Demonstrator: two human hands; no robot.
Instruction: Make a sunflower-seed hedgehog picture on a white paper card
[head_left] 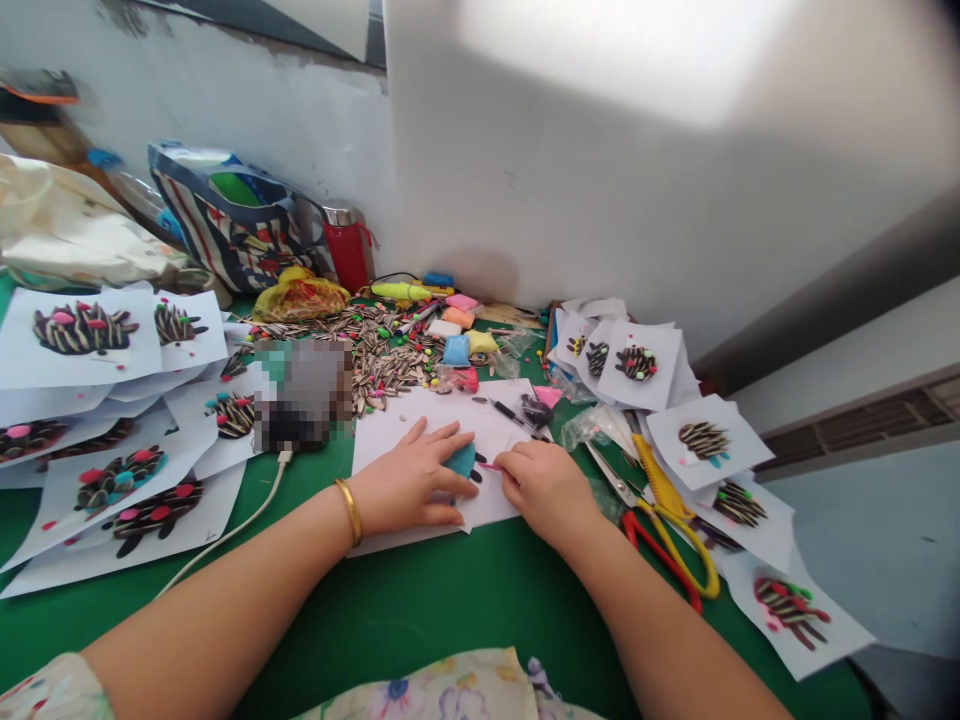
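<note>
The paper [382,425] lies on the green table [450,600], and both hands are at it. The left hand [412,475] is open, with its fingers spread apart, and it rests flat on the paper, partly over the blue piece [460,462]. The right hand [544,490] is at the right part of the paper; its fingers are closed together on the thin pink stick [489,466], whose tip is near the blue piece. The pen [506,411] lies on the far right part of the paper. Beyond the paper are the seeds [382,360] and the clay blocks [456,350]. To the right of the paper lie the scissors [611,476]. Seed pictures [82,335] stand in piles on both sides of the paper.
</note>
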